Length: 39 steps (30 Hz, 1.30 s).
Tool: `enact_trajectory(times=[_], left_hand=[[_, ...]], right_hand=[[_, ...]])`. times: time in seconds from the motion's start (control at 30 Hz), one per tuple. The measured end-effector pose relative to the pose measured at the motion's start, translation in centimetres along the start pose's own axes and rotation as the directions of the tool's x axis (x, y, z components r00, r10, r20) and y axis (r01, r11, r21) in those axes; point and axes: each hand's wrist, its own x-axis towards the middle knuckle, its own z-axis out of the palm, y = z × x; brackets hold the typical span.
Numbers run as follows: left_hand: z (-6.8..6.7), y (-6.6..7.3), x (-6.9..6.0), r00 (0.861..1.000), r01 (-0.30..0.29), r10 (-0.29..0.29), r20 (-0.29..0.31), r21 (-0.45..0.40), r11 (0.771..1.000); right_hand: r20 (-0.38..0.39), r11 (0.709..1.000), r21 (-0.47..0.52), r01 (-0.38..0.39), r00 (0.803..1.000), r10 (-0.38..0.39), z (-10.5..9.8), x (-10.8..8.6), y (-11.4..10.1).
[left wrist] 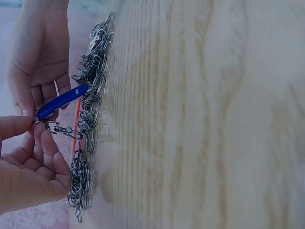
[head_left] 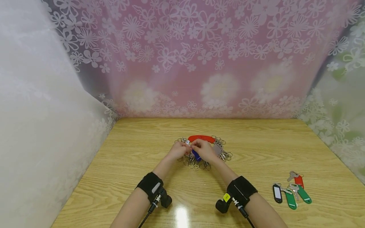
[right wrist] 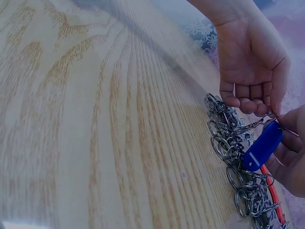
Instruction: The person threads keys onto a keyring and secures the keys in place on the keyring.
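Over a bundle of metal clasps and split rings (head_left: 195, 166), both hands meet at a small metal ring (left wrist: 39, 122). My left hand (head_left: 179, 150) pinches the ring between thumb and forefinger. Beside it, the thumb and forefinger of my right hand (head_left: 204, 150) pinch the ring end of a blue key tag (right wrist: 264, 145). The tag hangs from those fingertips, tilted toward the bundle. A metal swivel clasp (left wrist: 64, 130) joins the pinched ring to the bundle. Fingertips partly hide the ring, and whether it passes through the tag cannot be told.
A red curved strip (head_left: 201, 138) lies at the back of the bundle. On the table's right are keys (head_left: 293, 174) with a black tag (head_left: 277, 193), a red tag (head_left: 299, 181) and two green tags (head_left: 291, 199). A patterned curtain (head_left: 199, 63) stands behind the table.
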Motion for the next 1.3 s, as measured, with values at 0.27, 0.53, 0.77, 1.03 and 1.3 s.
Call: enact_trajectory(times=[0.27,0.53,0.77,1.03,1.3], left_hand=[[-0.07,0.05,-0.05,1.000,0.012,-0.011,0.008,-0.017,1.000],[-0.19,0.66,-0.50,1.000,0.020,-0.019,0.021,-0.026,0.999],[-0.13,0.09,0.05,0.998,0.053,-0.052,0.036,-0.047,0.997],[-0.04,0.07,-0.10,0.997,0.082,-0.082,0.010,-0.048,0.995],[0.08,-0.13,0.03,0.999,0.049,-0.050,-0.014,-0.021,0.999]], right_hand=[[0.016,1.000,-0.003,-0.006,1.000,0.006,-0.16,-0.06,-0.04],[0.022,1.000,-0.011,0.023,1.000,-0.023,-0.29,-0.13,0.00],[0.030,0.999,-0.029,0.019,0.999,-0.018,-0.20,-0.20,0.01],[0.033,0.999,-0.009,0.053,0.998,-0.053,-0.17,-0.35,0.06],[0.025,0.996,-0.013,0.083,0.996,-0.083,-0.20,-0.12,0.23]])
